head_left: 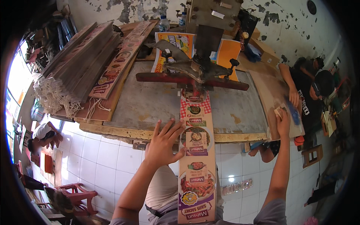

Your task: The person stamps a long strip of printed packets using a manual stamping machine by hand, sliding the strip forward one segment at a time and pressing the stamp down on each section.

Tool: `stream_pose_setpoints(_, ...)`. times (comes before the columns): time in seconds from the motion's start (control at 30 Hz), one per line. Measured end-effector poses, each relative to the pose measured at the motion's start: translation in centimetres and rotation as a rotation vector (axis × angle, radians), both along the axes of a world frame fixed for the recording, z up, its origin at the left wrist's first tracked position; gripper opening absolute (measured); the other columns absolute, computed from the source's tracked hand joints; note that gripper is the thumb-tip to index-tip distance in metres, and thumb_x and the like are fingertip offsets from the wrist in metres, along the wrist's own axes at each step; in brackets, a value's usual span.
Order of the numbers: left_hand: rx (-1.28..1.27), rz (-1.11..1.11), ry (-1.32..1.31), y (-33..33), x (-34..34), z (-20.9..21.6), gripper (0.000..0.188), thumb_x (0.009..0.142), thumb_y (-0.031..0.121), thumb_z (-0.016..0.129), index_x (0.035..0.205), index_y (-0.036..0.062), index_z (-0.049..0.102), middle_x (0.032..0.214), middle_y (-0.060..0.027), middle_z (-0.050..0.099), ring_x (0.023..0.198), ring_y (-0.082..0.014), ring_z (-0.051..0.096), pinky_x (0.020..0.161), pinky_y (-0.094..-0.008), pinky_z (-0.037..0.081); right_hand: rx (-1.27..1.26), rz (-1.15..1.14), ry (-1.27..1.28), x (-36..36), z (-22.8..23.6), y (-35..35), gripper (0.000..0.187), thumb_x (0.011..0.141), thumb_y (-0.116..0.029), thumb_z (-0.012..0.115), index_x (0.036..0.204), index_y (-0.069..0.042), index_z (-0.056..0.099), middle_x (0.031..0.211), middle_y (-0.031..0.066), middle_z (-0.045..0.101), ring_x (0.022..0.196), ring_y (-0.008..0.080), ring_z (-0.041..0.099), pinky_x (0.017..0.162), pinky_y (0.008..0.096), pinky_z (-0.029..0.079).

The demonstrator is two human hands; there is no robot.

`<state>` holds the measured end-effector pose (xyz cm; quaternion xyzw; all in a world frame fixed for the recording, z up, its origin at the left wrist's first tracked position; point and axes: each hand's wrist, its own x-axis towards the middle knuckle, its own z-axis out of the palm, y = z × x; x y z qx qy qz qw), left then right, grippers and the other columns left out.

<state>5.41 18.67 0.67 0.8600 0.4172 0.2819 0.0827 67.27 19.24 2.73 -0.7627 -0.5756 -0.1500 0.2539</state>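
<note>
At frame centre, the printed strip (197,159) already reaches under the press (201,71), its lower length seemingly undone, left hand (164,142) spread at its edge, right hand (284,123) pinching a tan block (278,112).

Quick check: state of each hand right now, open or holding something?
Left hand: open, spread over the left edge of the printed strip.
Right hand: closed, apparently on a small tan piece.

The wall (288,30) is peeling, the floor (123,161) white-tiled.
</note>
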Motion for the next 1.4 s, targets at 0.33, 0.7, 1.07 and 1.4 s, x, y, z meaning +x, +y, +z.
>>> stream_pose_setpoints(0.33,0.01,0.023,-0.011,-0.3,-0.1,-0.5,0.072,0.085,0.039,0.071,0.148,0.0083,0.059,0.162,-0.0086,0.055,0.155,-0.0364,0.044,0.132,-0.0671,0.013,0.09,0.371,0.306,-15.3,3.4,-7.0,0.045,0.096,-0.005,0.076,0.139,-0.002,0.066,0.138,0.0161,0.07,0.128,0.0343,0.067,0.112,0.0414,0.049)
stream_pose_setpoints(0.7,0.027,0.007,-0.009,0.0,-0.1,-0.3,0.075,0.085,0.041,0.069,0.151,0.0089,0.057,0.161,-0.009,0.055,0.154,-0.0371,0.044,0.133,-0.0669,0.012,-0.049,0.981,0.385,-33.6,4.6,-6.5,0.05,0.088,-0.01,0.086,0.135,-0.006,0.069,0.136,0.0115,0.069,0.127,0.0343,0.064,0.107,0.0455,0.053)
stream_pose_setpoints(1.07,0.032,-0.011,-0.026,0.0,-0.3,-0.9,0.075,0.084,0.043,0.07,0.15,0.0097,0.058,0.161,-0.0091,0.056,0.153,-0.0372,0.046,0.132,-0.0678,0.013,-0.074,0.981,0.235,-35.8,1.5,0.4,0.049,0.09,-0.011,0.082,0.136,-0.007,0.068,0.142,0.0112,0.064,0.131,0.0368,0.06,0.111,0.0484,0.049)
stream_pose_setpoints(1.4,0.063,-0.009,-0.049,0.1,-0.1,-0.6,0.071,0.084,0.042,0.07,0.146,0.0079,0.06,0.157,-0.0094,0.059,0.15,-0.0377,0.048,0.131,-0.0677,0.015,-0.037,0.959,0.203,-36.3,0.6,5.4,0.04,0.093,-0.009,0.077,0.132,-0.005,0.067,0.141,0.0122,0.063,0.13,0.0381,0.059,0.111,0.0481,0.049)
